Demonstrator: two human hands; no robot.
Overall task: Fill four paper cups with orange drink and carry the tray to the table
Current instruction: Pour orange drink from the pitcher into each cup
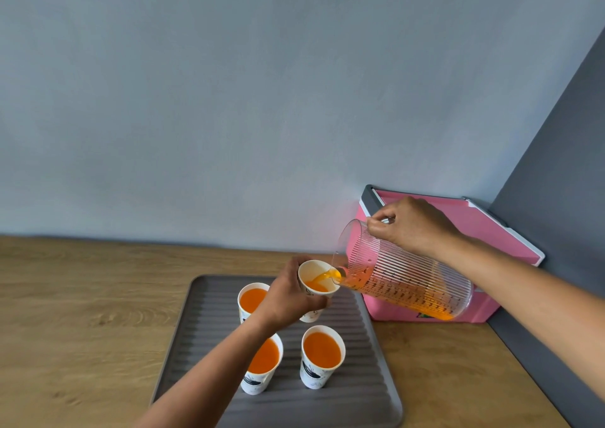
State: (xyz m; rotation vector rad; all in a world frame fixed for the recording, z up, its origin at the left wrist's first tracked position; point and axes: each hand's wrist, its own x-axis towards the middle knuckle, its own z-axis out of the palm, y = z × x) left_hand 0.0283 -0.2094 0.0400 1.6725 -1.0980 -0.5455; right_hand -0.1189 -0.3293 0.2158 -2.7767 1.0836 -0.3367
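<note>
A grey ribbed tray lies on the wooden counter. Three white paper cups on it hold orange drink: one at the back left, one at the front left partly behind my left forearm, one at the front right. My left hand grips a fourth cup, tilted at the tray's back right. My right hand grips the handle of a clear ribbed pitcher, tipped so orange drink streams from its spout into that cup.
A pink cooler box with a grey-and-white lid edge stands against the wall behind the pitcher. A dark grey wall bounds the counter on the right. Bare wooden counter stretches to the left of the tray.
</note>
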